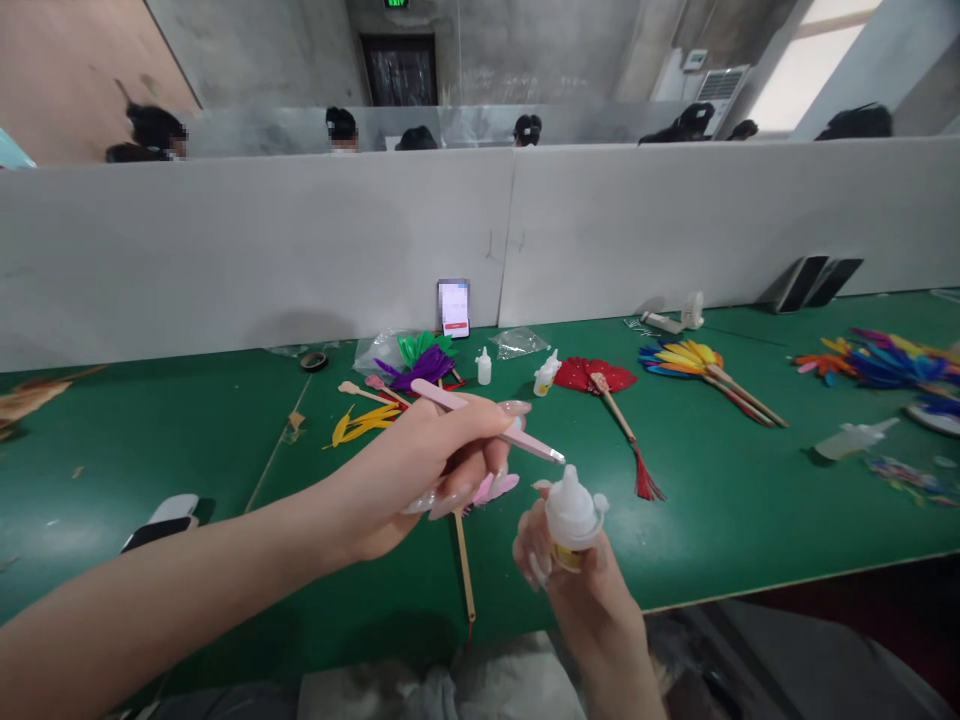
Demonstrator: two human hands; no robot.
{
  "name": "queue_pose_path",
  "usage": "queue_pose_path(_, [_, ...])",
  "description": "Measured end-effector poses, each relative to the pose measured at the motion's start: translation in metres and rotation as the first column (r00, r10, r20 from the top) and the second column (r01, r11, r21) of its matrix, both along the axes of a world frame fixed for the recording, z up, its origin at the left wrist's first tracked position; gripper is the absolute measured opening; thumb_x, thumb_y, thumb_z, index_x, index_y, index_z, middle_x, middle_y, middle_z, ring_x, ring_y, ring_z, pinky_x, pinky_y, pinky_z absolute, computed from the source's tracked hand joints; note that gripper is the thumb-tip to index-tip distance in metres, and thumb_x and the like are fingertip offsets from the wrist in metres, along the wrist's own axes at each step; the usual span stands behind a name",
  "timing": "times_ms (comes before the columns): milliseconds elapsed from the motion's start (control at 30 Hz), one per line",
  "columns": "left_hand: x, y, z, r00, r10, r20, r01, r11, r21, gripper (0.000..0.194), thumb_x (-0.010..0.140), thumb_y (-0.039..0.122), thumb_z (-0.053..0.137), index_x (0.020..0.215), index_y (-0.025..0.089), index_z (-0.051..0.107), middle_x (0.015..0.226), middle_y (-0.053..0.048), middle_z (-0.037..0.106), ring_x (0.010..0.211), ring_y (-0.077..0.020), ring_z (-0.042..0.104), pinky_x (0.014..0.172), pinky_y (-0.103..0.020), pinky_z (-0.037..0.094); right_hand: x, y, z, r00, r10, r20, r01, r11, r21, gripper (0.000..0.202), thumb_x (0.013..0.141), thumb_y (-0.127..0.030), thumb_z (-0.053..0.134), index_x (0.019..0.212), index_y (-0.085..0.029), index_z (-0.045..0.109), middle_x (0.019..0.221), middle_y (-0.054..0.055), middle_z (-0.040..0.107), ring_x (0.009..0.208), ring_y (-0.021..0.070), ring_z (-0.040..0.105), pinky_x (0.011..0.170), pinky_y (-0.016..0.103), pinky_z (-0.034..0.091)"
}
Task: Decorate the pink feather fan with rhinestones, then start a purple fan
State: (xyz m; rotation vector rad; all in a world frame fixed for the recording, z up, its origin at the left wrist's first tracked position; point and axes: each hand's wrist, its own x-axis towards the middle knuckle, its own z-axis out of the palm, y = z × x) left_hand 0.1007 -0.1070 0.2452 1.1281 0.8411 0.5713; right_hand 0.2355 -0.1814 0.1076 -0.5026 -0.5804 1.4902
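My left hand [450, 450] is closed around pink tweezers [536, 442], whose metal tips point right, just above the nozzle of a white glue bottle [571, 515]. My right hand [577, 580] grips that bottle upright, with its small cap hanging open at the side. Beneath my left hand, a fan with pink feathers [495, 489] and a wooden handle [465, 565] lies on the green table [360, 600], partly hidden by the hand. Yellow feathers [364, 424] and purple feathers [421, 368] lie behind my left wrist.
Two small bottles [484, 367] [547, 373] stand behind my hands, near an upright phone [454, 308]. A red fan [596, 377] and a multicolored feather fan [682, 358] lie to the right. A white partition [300, 250] borders the table; people's heads show beyond.
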Motion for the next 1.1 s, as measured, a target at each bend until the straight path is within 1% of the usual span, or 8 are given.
queue_pose_path(133, [0.001,-0.002,0.001,1.0,-0.002,-0.012,0.002,1.0,0.018,0.049,0.087,0.029,0.046,0.04,0.015,0.047,0.027,0.007,0.033,0.028,-0.0001,0.026,0.04,-0.012,0.031,0.001,0.0,0.0,1.0,-0.003,0.028,0.003,1.0,0.012,0.035,0.072,-0.047,0.068,0.096,-0.021,0.064,0.065,0.001,0.053,0.059,0.0127,0.046,0.052,0.025,0.034])
queue_pose_path(300, [0.001,-0.004,0.0,0.999,0.016,-0.042,-0.014,0.999,0.035,0.049,0.086,0.031,0.046,0.041,0.015,0.047,0.026,0.007,0.031,0.029,-0.0007,0.026,0.04,-0.013,0.03,0.001,-0.001,0.0,0.997,-0.032,0.065,0.032,0.999,0.0,0.041,0.071,-0.049,0.068,0.1,-0.02,0.062,0.065,0.001,0.051,0.058,0.0126,0.045,0.052,0.025,0.034])
queue_pose_path(467, [-0.001,-0.006,0.001,0.998,0.04,-0.039,-0.04,0.999,0.017,0.048,0.088,0.026,0.042,0.041,0.015,0.047,0.026,0.006,0.032,0.029,-0.0015,0.026,0.039,-0.015,0.028,0.002,-0.002,0.002,0.994,-0.055,0.098,0.058,0.998,-0.026,0.045,0.068,-0.052,0.069,0.099,-0.02,0.063,0.063,0.001,0.05,0.057,0.0134,0.043,0.05,0.026,0.034])
queue_pose_path(600, [-0.001,-0.007,0.001,0.998,0.047,-0.052,-0.047,0.999,0.011,0.048,0.088,0.026,0.042,0.041,0.015,0.047,0.026,0.006,0.031,0.028,-0.0021,0.026,0.039,-0.017,0.028,0.003,-0.001,0.002,0.989,-0.054,0.137,0.059,0.998,-0.031,0.047,0.067,-0.053,0.07,0.101,-0.022,0.062,0.062,0.0,0.052,0.056,0.0141,0.043,0.049,0.026,0.033])
queue_pose_path(733, [0.0,-0.008,0.001,0.997,0.054,-0.06,-0.053,0.998,0.017,0.047,0.087,0.027,0.043,0.042,0.015,0.048,0.027,0.006,0.031,0.028,-0.0022,0.025,0.039,-0.018,0.027,0.005,-0.002,-0.002,0.982,-0.068,0.175,0.078,0.996,-0.051,0.049,0.065,-0.053,0.071,0.1,-0.021,0.062,0.062,0.002,0.054,0.056,0.0158,0.045,0.048,0.027,0.032])
queue_pose_path(833, [0.001,-0.008,0.002,0.995,0.058,-0.079,-0.057,0.998,0.02,0.049,0.087,0.027,0.043,0.04,0.015,0.046,0.026,0.006,0.031,0.029,-0.0019,0.025,0.04,-0.018,0.027,0.008,-0.003,-0.006,0.978,-0.076,0.196,0.089,0.994,-0.063,0.051,0.064,-0.053,0.073,0.1,-0.019,0.062,0.062,0.001,0.055,0.054,0.0145,0.045,0.049,0.027,0.033])
queue_pose_path(933, [0.001,-0.008,0.002,0.994,0.066,-0.093,-0.063,0.998,0.031,0.049,0.087,0.028,0.044,0.04,0.015,0.045,0.026,0.006,0.031,0.029,-0.002,0.026,0.04,-0.018,0.026,0.011,-0.005,-0.005,0.964,-0.124,0.236,0.141,0.988,-0.057,0.048,0.064,-0.05,0.074,0.1,-0.019,0.063,0.063,0.001,0.056,0.057,0.0147,0.048,0.053,0.027,0.035])
queue_pose_path(1100, [0.001,-0.008,0.003,0.991,0.062,-0.121,-0.057,0.997,0.044,0.047,0.085,0.03,0.047,0.04,0.016,0.046,0.027,0.005,0.03,0.031,-0.0029,0.026,0.041,-0.018,0.027,0.015,-0.008,0.011,0.9,-0.254,0.354,0.286,0.957,-0.04,0.04,0.067,-0.044,0.074,0.099,-0.021,0.066,0.063,0.001,0.061,0.059,0.0165,0.053,0.06,0.03,0.038])
